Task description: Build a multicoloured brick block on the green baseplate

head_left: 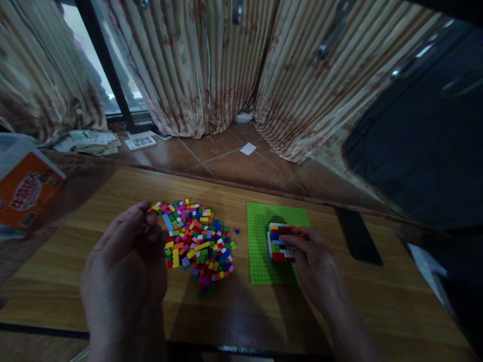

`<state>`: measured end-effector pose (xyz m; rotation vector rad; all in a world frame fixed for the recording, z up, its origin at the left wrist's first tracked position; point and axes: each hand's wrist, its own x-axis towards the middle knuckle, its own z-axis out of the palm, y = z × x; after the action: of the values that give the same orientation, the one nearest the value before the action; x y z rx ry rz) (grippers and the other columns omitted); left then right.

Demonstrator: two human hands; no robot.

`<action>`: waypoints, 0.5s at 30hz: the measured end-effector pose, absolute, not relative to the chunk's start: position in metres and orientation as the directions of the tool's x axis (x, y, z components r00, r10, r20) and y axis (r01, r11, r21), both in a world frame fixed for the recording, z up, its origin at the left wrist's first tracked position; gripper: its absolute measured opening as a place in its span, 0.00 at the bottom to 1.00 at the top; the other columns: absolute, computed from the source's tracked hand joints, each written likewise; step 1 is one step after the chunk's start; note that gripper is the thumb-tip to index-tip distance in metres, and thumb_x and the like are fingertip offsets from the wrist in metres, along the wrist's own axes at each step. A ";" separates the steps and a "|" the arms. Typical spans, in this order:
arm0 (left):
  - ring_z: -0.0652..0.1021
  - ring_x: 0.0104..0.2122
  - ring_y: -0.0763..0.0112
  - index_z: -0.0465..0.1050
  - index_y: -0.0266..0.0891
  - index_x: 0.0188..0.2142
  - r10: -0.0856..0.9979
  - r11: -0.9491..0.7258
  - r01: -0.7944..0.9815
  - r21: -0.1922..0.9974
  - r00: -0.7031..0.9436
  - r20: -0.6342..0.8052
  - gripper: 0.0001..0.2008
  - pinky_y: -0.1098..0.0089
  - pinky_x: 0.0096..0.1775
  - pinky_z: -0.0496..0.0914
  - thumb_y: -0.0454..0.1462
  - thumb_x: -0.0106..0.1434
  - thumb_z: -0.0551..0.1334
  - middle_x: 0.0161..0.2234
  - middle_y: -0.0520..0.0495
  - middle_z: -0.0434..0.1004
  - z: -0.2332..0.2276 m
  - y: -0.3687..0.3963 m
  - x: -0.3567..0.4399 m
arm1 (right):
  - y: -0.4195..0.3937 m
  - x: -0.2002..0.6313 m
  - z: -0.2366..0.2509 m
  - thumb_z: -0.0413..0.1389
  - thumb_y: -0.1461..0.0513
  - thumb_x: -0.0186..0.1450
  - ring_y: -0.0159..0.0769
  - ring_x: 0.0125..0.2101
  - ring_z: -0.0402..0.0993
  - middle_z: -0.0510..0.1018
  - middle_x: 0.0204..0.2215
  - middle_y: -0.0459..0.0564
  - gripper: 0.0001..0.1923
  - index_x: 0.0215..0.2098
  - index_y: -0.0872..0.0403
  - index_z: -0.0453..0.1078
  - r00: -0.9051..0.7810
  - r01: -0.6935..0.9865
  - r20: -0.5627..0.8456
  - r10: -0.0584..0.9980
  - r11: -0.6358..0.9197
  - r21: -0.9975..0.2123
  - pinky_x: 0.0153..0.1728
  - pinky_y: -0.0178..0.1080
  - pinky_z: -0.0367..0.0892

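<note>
A green studded baseplate lies on the table with a small structure of toy bricks on it, in red, white, blue and other colours. My right hand reaches in from the right, its fingers bent against the structure's top and right side, covering part of it. Left of the baseplate spreads a heap of loose toy bricks in many colours. Beside its left edge my left hand is raised with fingers curled and thumb and forefinger close together. Whatever those fingers hold, if anything, cannot be made out.
On the wooden table, a dark phone lies right of the baseplate. One purple brick sits apart from the heap. A clear tub with an orange label stands at the left. Beyond the table hang striped curtains.
</note>
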<state>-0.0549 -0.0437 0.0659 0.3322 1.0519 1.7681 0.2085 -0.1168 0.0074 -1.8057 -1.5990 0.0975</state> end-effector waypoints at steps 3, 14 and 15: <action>0.63 0.20 0.82 0.75 0.30 0.29 0.837 -0.116 -0.652 0.750 -0.471 -0.279 0.05 0.82 0.20 0.60 0.25 0.56 0.60 0.22 0.53 0.64 0.068 -0.044 -0.053 | -0.117 0.207 0.007 0.49 0.65 0.64 0.46 0.44 0.71 0.75 0.43 0.55 0.17 0.35 0.48 0.80 0.229 0.849 0.383 0.895 0.008 -0.528 0.42 0.52 0.72; 0.62 0.20 0.82 0.75 0.31 0.28 0.840 -0.103 -0.650 0.753 -0.462 -0.284 0.05 0.81 0.19 0.58 0.25 0.53 0.61 0.21 0.52 0.65 0.069 -0.043 -0.052 | -0.126 0.207 -0.007 0.46 0.68 0.64 0.45 0.48 0.67 0.73 0.50 0.53 0.21 0.41 0.46 0.79 0.225 0.862 0.409 0.884 0.016 -0.507 0.47 0.55 0.69; 0.62 0.20 0.82 0.75 0.31 0.28 0.841 -0.101 -0.655 0.749 -0.458 -0.287 0.05 0.81 0.19 0.58 0.25 0.53 0.60 0.21 0.52 0.65 0.069 -0.043 -0.052 | -0.127 0.207 -0.007 0.46 0.68 0.64 0.45 0.48 0.67 0.74 0.49 0.53 0.21 0.41 0.46 0.80 0.226 0.864 0.413 0.882 0.014 -0.504 0.47 0.55 0.69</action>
<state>-0.0519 -0.0433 0.0695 0.2577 1.0499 1.7685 0.2069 -0.1265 -0.0069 -1.8207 -1.6135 0.0350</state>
